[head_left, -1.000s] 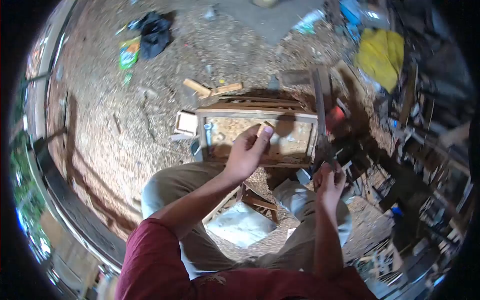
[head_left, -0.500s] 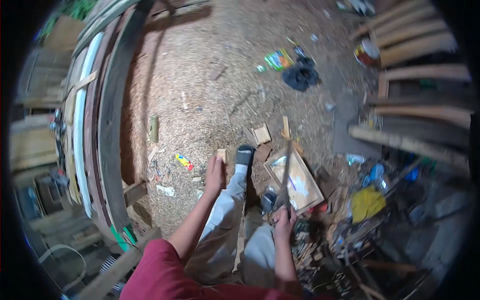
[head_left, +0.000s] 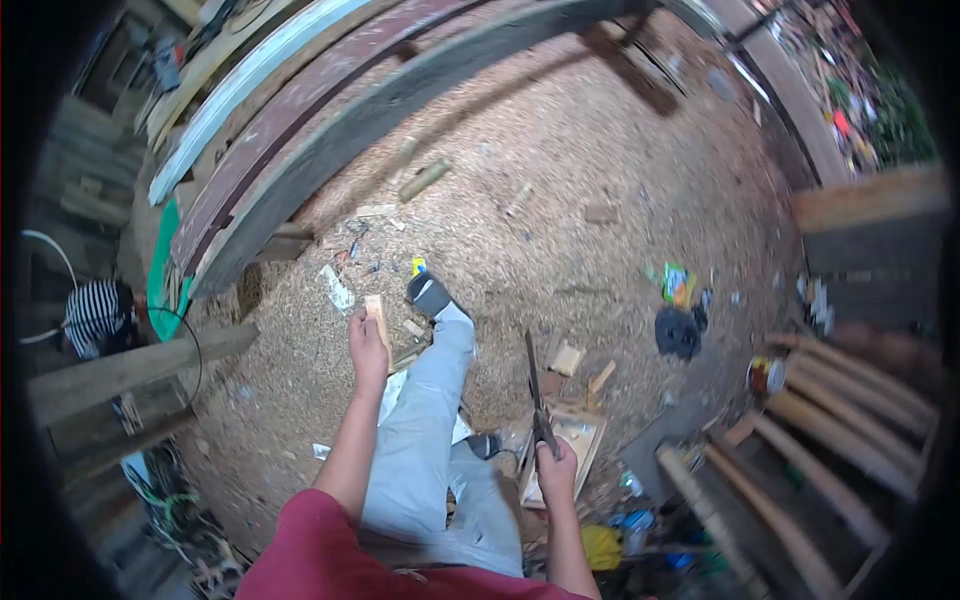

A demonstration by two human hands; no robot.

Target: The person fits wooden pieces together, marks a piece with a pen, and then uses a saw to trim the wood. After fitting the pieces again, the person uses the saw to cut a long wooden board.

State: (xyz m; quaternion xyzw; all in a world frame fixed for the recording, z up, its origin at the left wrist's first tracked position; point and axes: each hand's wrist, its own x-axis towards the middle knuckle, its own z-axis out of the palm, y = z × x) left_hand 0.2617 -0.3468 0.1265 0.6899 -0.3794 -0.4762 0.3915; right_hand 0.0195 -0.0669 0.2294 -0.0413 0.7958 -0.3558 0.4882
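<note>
My left hand is closed round the lower part of a small light wooden block, held out left of my raised leg. A long dark tool, narrow like a saw or blade, points up and away from my right hand, whose fingers wrap its near end. Beyond and under that hand lies a shallow wooden frame or tray on the ground. A small wood piece rests right of the tool.
A long timber bench curves across the upper left. Wooden slats stand at the right beside a can. A black bag and a yellow-green packet lie on the chip-covered ground. A wooden beam juts in from the left.
The view has swung left, so the bench now spans the top and the ground items appear farther right. A foot has stepped forward by the yellow wrapper. Both hands keep their holds.
</note>
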